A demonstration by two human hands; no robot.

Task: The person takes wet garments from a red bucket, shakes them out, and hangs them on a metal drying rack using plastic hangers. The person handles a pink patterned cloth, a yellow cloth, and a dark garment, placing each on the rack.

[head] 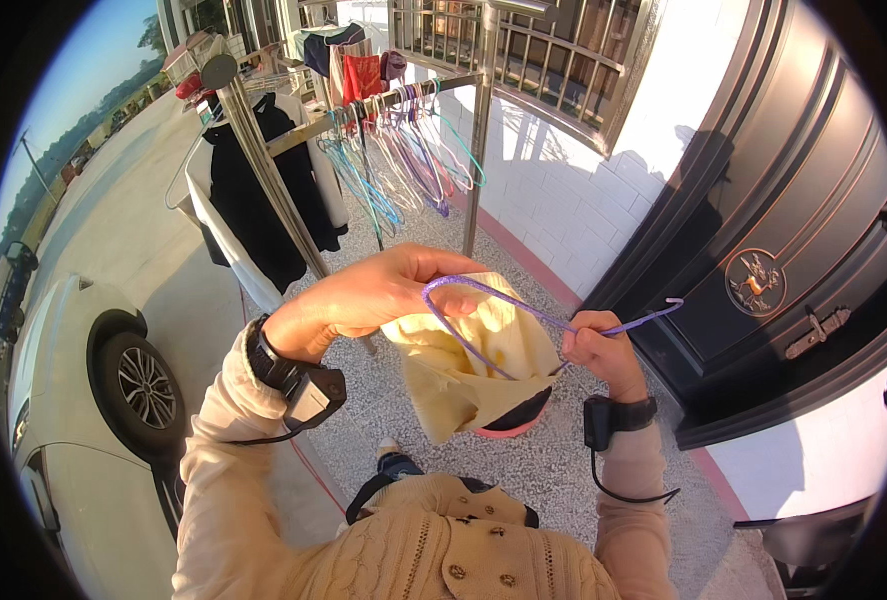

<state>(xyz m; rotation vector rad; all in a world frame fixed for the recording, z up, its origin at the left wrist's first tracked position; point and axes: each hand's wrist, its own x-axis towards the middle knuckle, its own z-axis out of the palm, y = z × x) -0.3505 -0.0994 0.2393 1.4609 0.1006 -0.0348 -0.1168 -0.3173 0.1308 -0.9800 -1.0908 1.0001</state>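
A purple clothes hanger (518, 301) is held in front of my chest, its hook pointing right towards the door. My right hand (601, 349) is closed around the hanger near the base of the hook. At the hanger's other end, my left hand (406, 289) grips a pale yellow cloth garment (458, 375), with the thumb by the hanger's bend. The garment hangs around part of the hanger; which opening the hanger passes through, I cannot tell. Below the cloth, a pink-rimmed basin (515, 431) on the ground holds dark fabric.
Ahead stands a metal drying rack (305, 135) with many empty hangers (413, 150) and a black-and-white garment (252, 187). More laundry (361, 75) hangs behind. A parked car (76, 375) is at left; a dark door (758, 247) and barred window (556, 60) are at right.
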